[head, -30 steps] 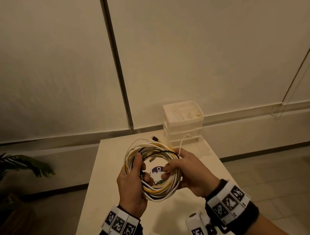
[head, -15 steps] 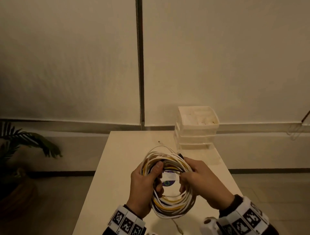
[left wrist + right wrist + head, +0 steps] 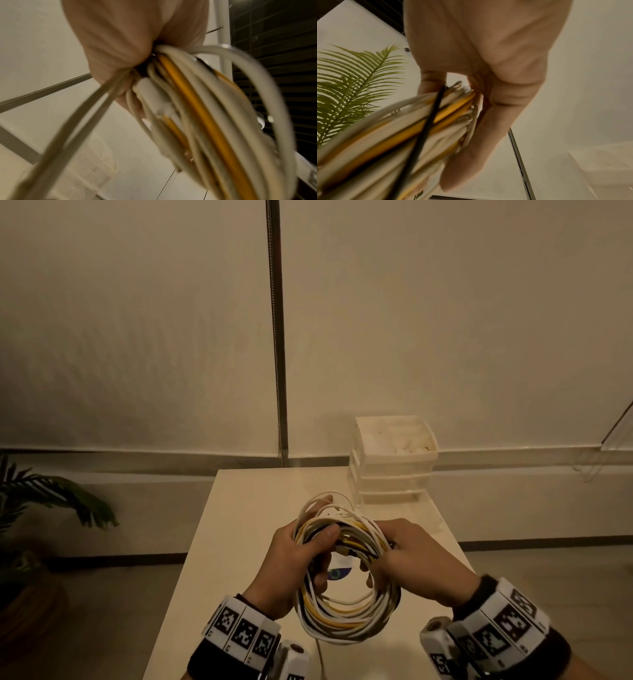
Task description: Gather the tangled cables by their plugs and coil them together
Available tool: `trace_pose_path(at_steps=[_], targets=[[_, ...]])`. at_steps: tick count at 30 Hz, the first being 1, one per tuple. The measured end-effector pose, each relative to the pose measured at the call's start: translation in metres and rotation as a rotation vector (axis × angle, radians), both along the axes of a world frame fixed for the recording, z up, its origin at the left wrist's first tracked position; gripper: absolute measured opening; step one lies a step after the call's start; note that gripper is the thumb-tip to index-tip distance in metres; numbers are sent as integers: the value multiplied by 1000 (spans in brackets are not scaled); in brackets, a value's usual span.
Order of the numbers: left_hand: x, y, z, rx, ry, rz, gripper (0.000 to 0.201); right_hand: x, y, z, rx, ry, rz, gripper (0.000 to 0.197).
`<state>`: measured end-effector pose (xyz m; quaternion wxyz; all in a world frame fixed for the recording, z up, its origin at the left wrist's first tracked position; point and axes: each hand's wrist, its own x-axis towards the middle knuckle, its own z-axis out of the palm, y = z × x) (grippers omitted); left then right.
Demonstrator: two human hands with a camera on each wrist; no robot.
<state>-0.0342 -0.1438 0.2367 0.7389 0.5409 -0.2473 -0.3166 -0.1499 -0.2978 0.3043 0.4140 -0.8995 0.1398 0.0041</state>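
Coiling looks nearly done: the cables point(image 3: 346, 607) form one ring above the worktop point(image 3: 239, 529), left hand point(image 3: 294, 563) gripping at nine o'clock, right hand point(image 3: 411, 559) at three. Next, probably tucking loose ends.

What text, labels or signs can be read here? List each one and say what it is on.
No words or numbers can be read.
Black-and-white square code markers, not letters: on the band at the left hand wrist and at the right hand wrist.
A blue round sticker on the table, seen through the cable coil: its print is too small to read.
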Motion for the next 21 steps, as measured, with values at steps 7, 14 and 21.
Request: trace_pose_path(at_steps=[7,14,21], targets=[[-5,-6,1,25,-45,-83,45,-5,-8,2,34,65,37,25],[-15,-15,2,42,-32,-105,57,-11,-17,-2,41,24,2,21],[-21,-24,5,98,122,-59,51,-6,-23,-9,211,-43,-96,24]])
